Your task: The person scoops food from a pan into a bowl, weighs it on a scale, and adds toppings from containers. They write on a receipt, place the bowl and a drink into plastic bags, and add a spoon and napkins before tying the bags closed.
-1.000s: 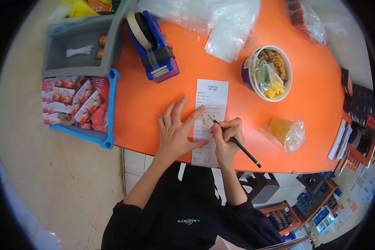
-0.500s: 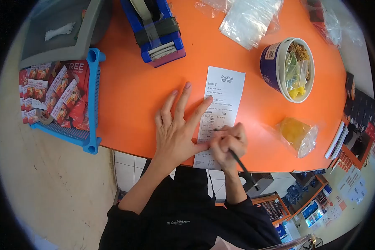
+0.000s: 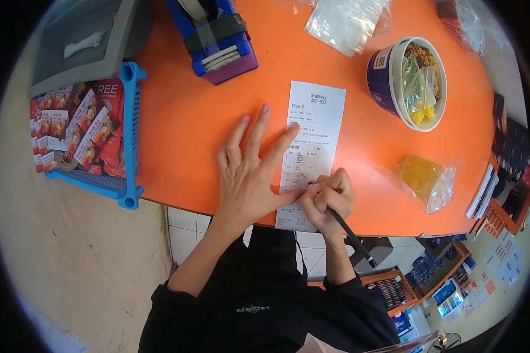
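A long printed receipt (image 3: pixel 315 112) lies on the orange table, its lower end at the front edge. My left hand (image 3: pixel 250 170) is spread flat beside it, with the index fingertip and thumb on the paper's left side. In my right hand (image 3: pixel 330 200) is a dark pencil (image 3: pixel 353 236), gripped in a writing hold. Its tip is on the lower half of the receipt, near my left thumb. To the right sits a knotted clear bag of yellow liquid (image 3: pixel 425 181). Behind that stands a paper bowl (image 3: pixel 388 79) holding fried food and small plastic packets.
A blue tape dispenser (image 3: pixel 221 50) stands at the back left. Clear plastic bags (image 3: pixel 344 23) lie at the back. At the left are a blue basket (image 3: pixel 132 135) of printed cards and a grey bin (image 3: pixel 109 65). Papers (image 3: pixel 483 191) stick out at the right edge.
The pencil tip has shifted slightly along the receipt, and the pencil's angle in my right hand differs a little. My left hand keeps its place on the paper. The view has tilted slightly.
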`<action>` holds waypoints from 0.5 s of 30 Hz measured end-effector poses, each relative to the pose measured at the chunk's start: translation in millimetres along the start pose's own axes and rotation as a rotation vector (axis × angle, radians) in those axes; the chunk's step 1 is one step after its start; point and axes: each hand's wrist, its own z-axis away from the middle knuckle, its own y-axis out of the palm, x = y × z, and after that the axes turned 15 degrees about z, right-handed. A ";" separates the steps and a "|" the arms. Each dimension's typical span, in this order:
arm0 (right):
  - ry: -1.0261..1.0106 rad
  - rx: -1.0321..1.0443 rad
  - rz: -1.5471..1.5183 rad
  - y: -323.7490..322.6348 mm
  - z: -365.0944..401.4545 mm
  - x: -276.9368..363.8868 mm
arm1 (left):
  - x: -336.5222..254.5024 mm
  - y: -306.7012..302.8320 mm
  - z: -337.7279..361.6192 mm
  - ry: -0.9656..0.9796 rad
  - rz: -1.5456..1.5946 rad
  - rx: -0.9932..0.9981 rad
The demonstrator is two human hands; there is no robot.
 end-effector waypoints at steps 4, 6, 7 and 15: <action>0.070 -0.113 -0.097 -1.2 10.4 -2.7 | -2.9 -7.5 -2.2 -0.007 0.009 0.072; 0.035 -0.064 -0.067 0.0 11.1 -4.8 | -3.1 -6.9 -2.1 -0.005 -0.008 0.091; 0.018 -0.043 -0.048 0.0 10.6 -6.3 | -3.0 -5.8 -1.5 -0.005 -0.008 0.088; 0.066 -0.058 -0.152 -5.6 22.3 -6.2 | -1.8 -4.9 -1.3 -0.004 0.007 0.074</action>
